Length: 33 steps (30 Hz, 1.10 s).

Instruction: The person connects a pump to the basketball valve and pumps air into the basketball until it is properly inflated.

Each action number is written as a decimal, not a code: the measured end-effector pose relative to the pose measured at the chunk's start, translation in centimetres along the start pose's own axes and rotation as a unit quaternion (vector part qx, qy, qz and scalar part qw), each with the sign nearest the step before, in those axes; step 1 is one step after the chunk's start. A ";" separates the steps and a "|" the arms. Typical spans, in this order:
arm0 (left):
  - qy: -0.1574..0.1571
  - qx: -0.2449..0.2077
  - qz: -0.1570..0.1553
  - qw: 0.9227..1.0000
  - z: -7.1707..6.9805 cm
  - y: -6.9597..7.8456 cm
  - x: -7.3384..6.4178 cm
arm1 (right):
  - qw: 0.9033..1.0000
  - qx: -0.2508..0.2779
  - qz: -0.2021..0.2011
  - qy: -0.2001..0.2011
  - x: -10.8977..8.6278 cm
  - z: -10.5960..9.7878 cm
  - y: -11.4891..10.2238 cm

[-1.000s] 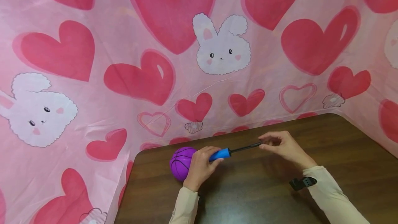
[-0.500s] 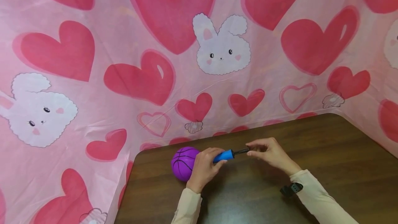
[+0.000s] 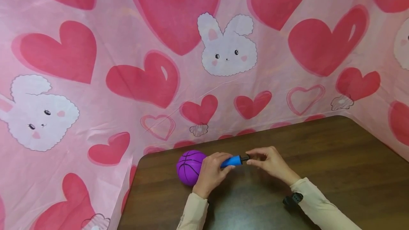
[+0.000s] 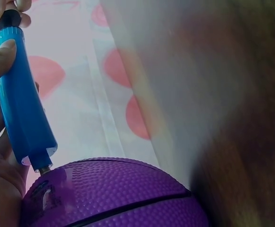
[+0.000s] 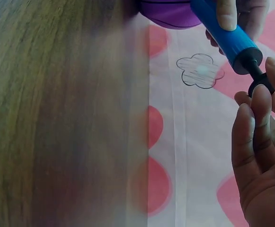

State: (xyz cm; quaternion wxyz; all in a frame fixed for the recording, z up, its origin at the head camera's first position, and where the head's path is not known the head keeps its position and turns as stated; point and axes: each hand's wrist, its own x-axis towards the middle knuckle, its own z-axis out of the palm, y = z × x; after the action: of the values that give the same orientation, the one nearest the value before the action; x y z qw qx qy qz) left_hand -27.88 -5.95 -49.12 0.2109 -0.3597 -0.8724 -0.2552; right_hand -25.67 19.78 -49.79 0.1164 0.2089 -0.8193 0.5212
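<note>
My left hand (image 3: 209,175): fingers curled round the barrel of the one blue pump (image 3: 232,160), thumb lying along it.
My right hand (image 3: 270,162): fingertips pinching the black pump handle (image 5: 260,85), just right of my left hand.
Ball count: one purple ball (image 3: 189,167), black seams, touching my left hand on its far left side; the pump's tip meets it.
Writing: a small dark print on the ball by the pump tip, too blurred to read.
Table (image 3: 335,173): one, dark wood, under both hands.
Backdrop (image 3: 127,63): pink sheet behind my hands, many red hearts, white bunnies.
</note>
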 end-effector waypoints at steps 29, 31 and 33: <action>0.021 -0.005 0.005 1.000 -0.6 -1.1 0.0 | 0.998 -0.054 -0.014 0.011 0.4 -3.9 -0.1; 0.024 -0.008 -0.001 1.000 -0.8 -1.1 0.0 | 0.998 -0.053 -0.014 0.017 0.4 -4.6 0.0; 0.025 -0.014 -0.008 1.000 -1.0 -1.1 0.0 | 0.998 -0.050 -0.011 0.021 0.4 -5.3 0.0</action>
State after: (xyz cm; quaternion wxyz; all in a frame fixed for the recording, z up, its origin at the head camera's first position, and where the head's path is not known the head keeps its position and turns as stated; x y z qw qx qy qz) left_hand -28.51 -7.26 -48.67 0.2259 -0.3493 -0.8659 -0.2778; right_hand -26.17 24.48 -47.37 0.1501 0.2010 -0.8392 0.4825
